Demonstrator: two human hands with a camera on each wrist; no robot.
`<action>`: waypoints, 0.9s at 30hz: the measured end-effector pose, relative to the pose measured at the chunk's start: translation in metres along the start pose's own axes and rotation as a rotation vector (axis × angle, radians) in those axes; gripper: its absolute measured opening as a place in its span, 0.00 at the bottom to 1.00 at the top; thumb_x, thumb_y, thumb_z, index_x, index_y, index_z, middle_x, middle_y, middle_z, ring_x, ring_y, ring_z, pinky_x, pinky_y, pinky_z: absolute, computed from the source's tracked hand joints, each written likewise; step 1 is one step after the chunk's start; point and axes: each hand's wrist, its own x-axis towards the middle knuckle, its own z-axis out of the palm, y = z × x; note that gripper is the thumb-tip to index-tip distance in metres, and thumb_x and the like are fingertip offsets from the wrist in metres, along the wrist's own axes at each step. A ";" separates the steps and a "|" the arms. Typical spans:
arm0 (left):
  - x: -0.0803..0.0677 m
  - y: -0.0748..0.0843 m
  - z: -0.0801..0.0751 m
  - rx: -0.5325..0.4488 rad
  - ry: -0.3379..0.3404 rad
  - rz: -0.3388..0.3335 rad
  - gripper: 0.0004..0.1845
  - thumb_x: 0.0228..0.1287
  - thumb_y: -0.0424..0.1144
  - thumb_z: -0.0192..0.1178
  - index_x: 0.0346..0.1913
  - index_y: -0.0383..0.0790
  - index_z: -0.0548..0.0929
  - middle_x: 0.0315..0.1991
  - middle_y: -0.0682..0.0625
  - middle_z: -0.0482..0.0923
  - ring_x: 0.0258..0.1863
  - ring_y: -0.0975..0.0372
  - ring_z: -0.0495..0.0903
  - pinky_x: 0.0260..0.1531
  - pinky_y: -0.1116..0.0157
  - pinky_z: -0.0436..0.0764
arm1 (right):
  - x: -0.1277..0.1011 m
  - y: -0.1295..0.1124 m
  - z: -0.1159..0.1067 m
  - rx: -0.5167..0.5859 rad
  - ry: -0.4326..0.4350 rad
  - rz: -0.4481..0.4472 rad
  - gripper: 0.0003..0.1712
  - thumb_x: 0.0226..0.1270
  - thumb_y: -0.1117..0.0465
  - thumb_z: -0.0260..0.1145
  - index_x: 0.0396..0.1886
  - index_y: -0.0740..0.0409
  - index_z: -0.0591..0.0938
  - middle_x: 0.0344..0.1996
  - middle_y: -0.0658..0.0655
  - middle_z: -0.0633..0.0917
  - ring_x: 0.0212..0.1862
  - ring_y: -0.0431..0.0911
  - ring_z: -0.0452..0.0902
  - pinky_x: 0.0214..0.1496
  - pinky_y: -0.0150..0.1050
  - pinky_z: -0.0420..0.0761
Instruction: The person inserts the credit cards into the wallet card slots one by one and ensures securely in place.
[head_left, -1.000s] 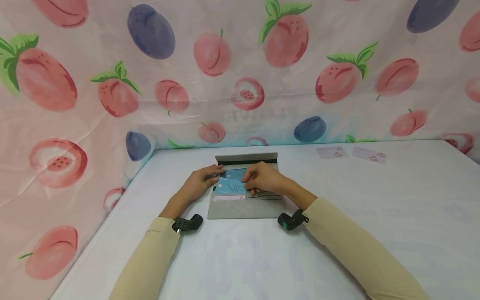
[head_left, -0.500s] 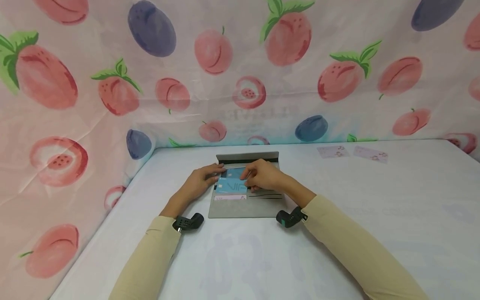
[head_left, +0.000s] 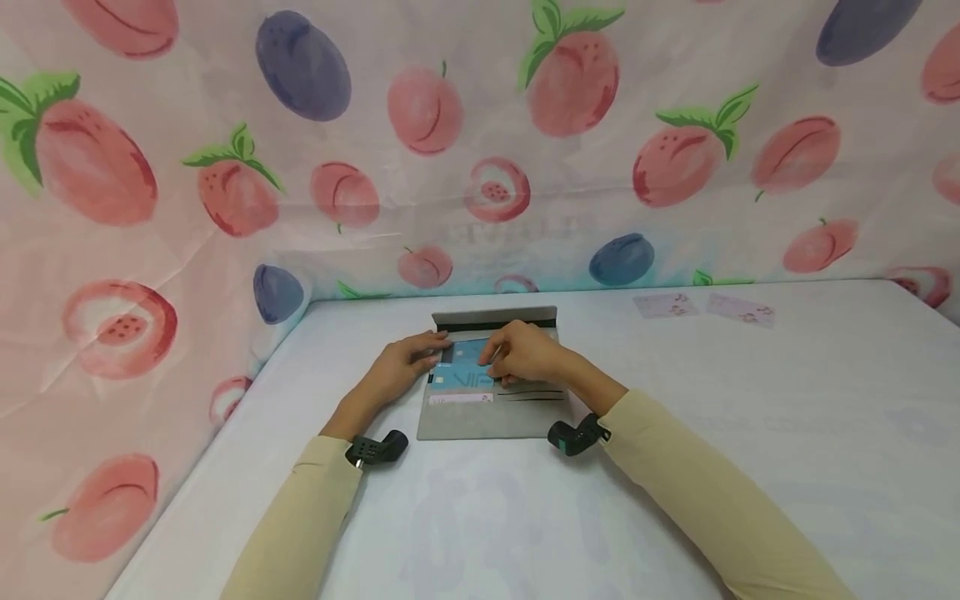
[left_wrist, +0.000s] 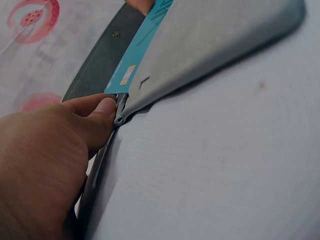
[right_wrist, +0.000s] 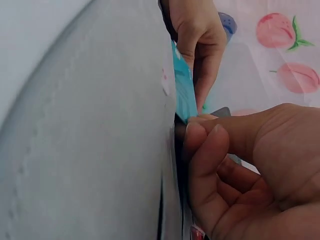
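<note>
A grey wallet [head_left: 487, 423] lies unfolded on the white table, its far flap raised. My left hand [head_left: 401, 364] pinches the wallet's left edge between thumb and fingers. With thumb and fingers my right hand [head_left: 528, 354] pinches the right end of a blue VIP card [head_left: 453, 379], whose lower edge is inside a slot. The left wrist view shows the card's other end [left_wrist: 131, 60] close to my left fingertips. Behind it, another blue card [head_left: 468, 348] is partly covered by my right hand. A pinkish VIP card [head_left: 459, 398] shows as a strip in the slot in front.
Two pale pink cards, a left one [head_left: 665, 305] and a right one [head_left: 741, 310], lie flat at the table's far right. A fruit-print cloth [head_left: 495, 125] hangs behind and at the left of the white table [head_left: 480, 517].
The blue VIP card has slid a little lower into its slot, toward me, with my right hand holding it. My left hand stays at the wallet's left edge.
</note>
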 end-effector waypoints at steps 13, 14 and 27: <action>0.000 -0.001 0.001 -0.001 -0.008 -0.002 0.18 0.69 0.35 0.57 0.60 0.40 0.79 0.66 0.48 0.69 0.69 0.53 0.60 0.67 0.50 0.57 | -0.001 0.000 0.001 -0.034 -0.041 -0.029 0.07 0.60 0.69 0.68 0.38 0.60 0.86 0.25 0.52 0.85 0.26 0.45 0.81 0.31 0.37 0.81; 0.000 -0.001 0.001 -0.001 -0.007 -0.003 0.18 0.69 0.35 0.57 0.60 0.40 0.79 0.66 0.48 0.69 0.69 0.53 0.60 0.67 0.50 0.57 | -0.001 0.000 0.001 -0.041 -0.045 -0.036 0.07 0.61 0.69 0.67 0.38 0.60 0.87 0.26 0.52 0.85 0.26 0.45 0.81 0.31 0.37 0.81; -0.001 0.002 0.000 0.004 0.006 -0.001 0.18 0.68 0.34 0.58 0.60 0.39 0.79 0.65 0.47 0.69 0.69 0.52 0.60 0.66 0.49 0.58 | -0.003 0.000 0.001 -0.086 -0.074 -0.074 0.08 0.62 0.69 0.65 0.38 0.58 0.87 0.29 0.50 0.86 0.27 0.44 0.79 0.31 0.36 0.80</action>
